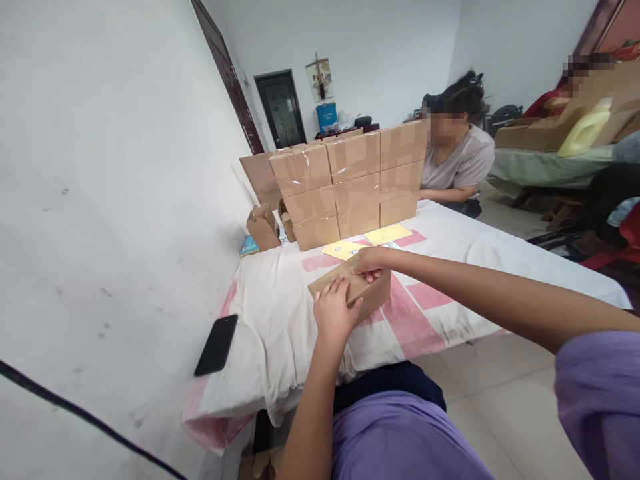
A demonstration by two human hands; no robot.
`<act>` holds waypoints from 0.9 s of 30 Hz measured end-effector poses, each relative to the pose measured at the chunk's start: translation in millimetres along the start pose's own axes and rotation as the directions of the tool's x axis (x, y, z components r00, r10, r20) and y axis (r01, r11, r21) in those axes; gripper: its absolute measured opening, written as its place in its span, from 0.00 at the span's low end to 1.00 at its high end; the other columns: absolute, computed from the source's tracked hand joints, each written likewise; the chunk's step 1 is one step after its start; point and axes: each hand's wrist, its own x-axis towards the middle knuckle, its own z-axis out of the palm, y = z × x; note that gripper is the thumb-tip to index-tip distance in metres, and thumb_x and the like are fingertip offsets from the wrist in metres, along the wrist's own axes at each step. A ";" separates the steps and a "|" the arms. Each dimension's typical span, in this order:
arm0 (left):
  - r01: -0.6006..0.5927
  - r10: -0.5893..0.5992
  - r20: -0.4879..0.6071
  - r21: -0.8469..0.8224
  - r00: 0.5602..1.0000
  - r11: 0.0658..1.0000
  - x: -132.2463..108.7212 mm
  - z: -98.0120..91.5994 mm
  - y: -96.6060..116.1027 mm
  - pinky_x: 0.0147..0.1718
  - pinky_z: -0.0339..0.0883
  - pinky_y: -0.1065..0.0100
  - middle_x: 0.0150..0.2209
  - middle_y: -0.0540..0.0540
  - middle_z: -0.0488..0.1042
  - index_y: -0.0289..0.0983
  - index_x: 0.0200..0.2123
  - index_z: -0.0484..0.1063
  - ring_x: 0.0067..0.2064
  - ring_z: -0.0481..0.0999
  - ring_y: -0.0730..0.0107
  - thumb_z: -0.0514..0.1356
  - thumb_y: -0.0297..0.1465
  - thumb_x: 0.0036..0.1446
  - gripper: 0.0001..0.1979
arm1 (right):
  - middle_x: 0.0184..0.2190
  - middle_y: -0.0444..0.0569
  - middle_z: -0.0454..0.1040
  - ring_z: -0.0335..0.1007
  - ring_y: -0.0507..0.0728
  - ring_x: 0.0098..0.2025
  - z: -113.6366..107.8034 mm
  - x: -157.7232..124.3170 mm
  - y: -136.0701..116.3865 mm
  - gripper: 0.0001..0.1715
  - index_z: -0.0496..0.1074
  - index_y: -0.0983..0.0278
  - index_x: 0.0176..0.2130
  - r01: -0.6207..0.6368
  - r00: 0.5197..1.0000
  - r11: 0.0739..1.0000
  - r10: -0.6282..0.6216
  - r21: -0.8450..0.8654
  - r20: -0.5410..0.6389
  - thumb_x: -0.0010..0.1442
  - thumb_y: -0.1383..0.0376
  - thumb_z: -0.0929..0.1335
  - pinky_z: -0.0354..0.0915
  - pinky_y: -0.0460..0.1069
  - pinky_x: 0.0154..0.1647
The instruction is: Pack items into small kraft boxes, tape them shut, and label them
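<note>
Left hand (334,312): laid flat on the near end of the cardboard box (353,291).
Right hand (371,260): the box's far edge is gripped.
Box: rested on the table (450,267).

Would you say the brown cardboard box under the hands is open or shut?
Shut: the brown cardboard box has its top flat under the left hand and right hand.

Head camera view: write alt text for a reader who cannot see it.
A left hand and right hand hold a cardboard box on a cloth-covered table. Behind it stand stacked boxes, with another person seated beyond; a black phone lies near the table's left edge.
</note>
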 end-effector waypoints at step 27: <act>-0.015 0.015 -0.032 -0.005 0.999 1.000 -1.7 2.6 -2.8 0.57 0.65 0.50 0.64 0.47 0.70 0.43 0.58 0.72 0.64 0.70 0.54 0.64 0.40 0.59 0.23 | 0.42 0.50 0.83 0.78 0.59 0.39 26.2 -27.8 33.7 0.32 0.70 0.51 0.65 0.328 0.875 0.850 -0.438 -0.413 -0.207 0.65 0.68 0.63 0.56 0.46 0.29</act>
